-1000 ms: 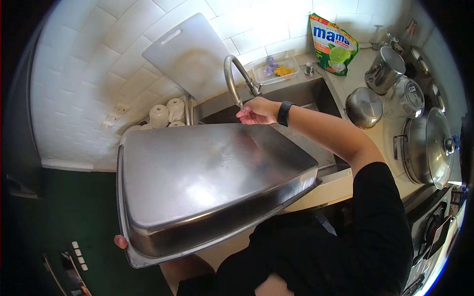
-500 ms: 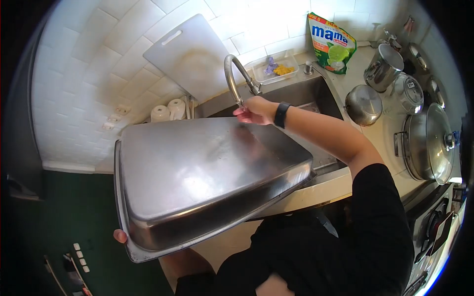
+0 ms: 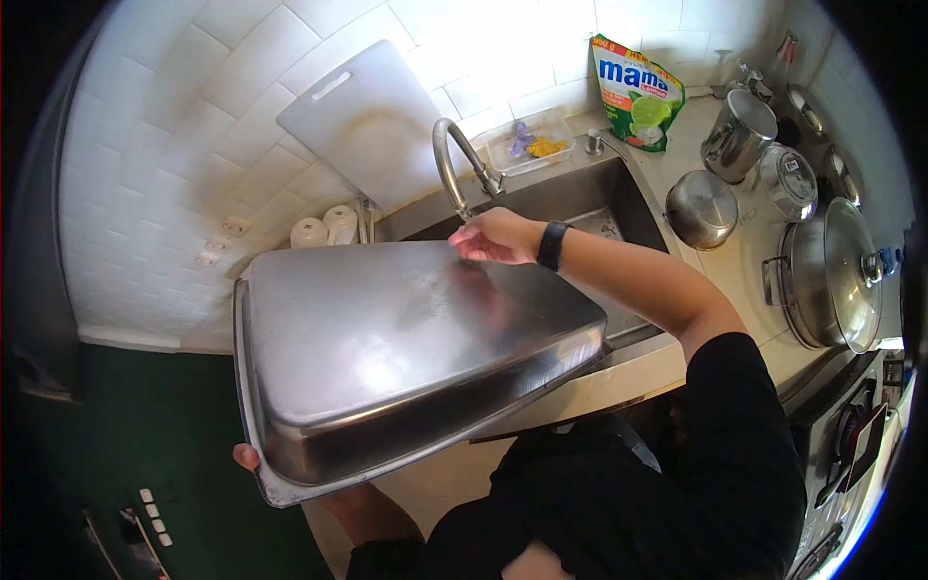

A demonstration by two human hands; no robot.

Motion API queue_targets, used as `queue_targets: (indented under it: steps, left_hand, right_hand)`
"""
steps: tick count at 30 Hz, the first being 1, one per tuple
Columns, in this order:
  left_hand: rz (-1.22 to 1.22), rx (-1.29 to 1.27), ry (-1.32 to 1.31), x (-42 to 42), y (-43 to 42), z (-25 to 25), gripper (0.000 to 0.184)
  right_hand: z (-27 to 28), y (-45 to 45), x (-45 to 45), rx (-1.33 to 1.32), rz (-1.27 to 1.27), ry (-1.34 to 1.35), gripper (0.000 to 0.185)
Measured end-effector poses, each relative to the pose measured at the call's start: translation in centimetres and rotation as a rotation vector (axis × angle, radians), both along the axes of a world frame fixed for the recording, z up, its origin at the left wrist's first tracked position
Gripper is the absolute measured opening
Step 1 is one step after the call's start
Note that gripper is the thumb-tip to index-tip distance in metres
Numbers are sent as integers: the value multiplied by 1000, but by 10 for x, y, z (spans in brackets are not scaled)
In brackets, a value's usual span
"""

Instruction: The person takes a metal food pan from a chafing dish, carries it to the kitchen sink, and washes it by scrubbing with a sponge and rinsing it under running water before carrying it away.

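A large rectangular steel pan (image 3: 416, 333) is held bottom up and tilted, its right part over the sink (image 3: 633, 217). My left hand (image 3: 247, 457) grips the pan's rim at the lower left corner; a fingertip shows outside the edge and the other fingers are hidden under the pan. Just below the spout of the curved faucet (image 3: 447, 155), my right hand (image 3: 495, 237) is at the pan's far edge. Its fingers are curled together, and whatever may be inside them is hidden. A black band (image 3: 552, 246) circles the right wrist.
Behind the sink are a plastic tray (image 3: 561, 157) with purple and yellow pieces, and a green pouch (image 3: 640, 97). A white cutting board (image 3: 372, 126) leans on the tiles by two white cups (image 3: 324, 228). Steel pots (image 3: 704, 208) crowd the right counter, beside a stove (image 3: 846, 454).
My right hand has moved slightly down from the faucet spout toward the pan's bottom. The pan has shifted only slightly, and my left hand keeps its grip on the corner.
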State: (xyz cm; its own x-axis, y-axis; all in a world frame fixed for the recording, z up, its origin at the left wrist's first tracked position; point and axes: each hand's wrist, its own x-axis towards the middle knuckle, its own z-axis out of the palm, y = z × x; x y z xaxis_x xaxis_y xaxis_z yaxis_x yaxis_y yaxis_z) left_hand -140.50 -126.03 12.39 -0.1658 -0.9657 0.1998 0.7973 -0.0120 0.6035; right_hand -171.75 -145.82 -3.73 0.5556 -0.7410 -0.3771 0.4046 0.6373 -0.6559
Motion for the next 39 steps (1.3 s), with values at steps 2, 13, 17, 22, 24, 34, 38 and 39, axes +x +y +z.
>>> queue_targets:
  steps: [2,13,17,22,24,34,38,39]
  left_hand:
    - [2,2,4,1,2,-1,54]
    - [33,-10,9,10,8,-1,52]
    - [43,-13,-12,6,16,5,52]
    - [24,-52,-40,-8,32,23,51]
    - [-6,-69,-68,-15,33,38,51]
    - [220,-79,-279,-81,6,103,52]
    - [428,-40,-309,-120,4,123,50]
    - [376,-14,-288,-135,4,129,50]
  right_hand:
    - [28,7,-10,-181,278,50,19]
    - [-68,-55,-74,-1512,-19,1696,47]
    - [-72,-46,-76,-1277,-15,1484,48]
    - [-70,33,-103,-364,86,772,47]
    - [-74,70,-120,42,505,629,55]
    - [-41,119,-120,186,477,418,65]
    - [-49,118,-120,297,462,372,58]
    - [-50,119,-120,328,473,345,55]
